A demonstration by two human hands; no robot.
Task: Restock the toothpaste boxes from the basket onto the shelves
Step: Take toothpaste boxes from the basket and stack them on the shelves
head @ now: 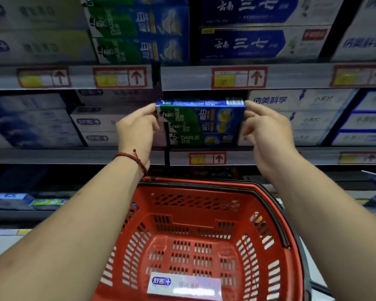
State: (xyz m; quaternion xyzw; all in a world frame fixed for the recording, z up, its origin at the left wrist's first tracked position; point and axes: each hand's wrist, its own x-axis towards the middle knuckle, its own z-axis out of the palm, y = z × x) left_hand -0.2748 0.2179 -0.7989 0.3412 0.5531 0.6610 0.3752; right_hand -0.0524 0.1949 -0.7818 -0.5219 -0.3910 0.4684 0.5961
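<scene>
Restocking at the middle shelf [74, 156]. The left hand [137, 129] and right hand [267, 131] grip opposite ends of a Darlie box [200, 114], fingers curled round it. The box is level, on top of a stack [202, 139] of like boxes. Below, a red basket [204, 185] holds one white box [185, 287], lying flat.

Darlie box [201, 115]: green-and-blue carton, long face to camera, level, lengthwise along shelf front. Left hand [137, 129] grips left end, right hand [267, 129] grips right end. Positioned at top of stack of matching boxes [202, 139] (two visible beneath) on middle shelf [74, 156].
Basket [269, 213]: red plastic, slotted walls and floor, below middle shelf.
White box [183, 286]: blue logo at left end, lying flat on basket floor, near side (print blurred).
</scene>
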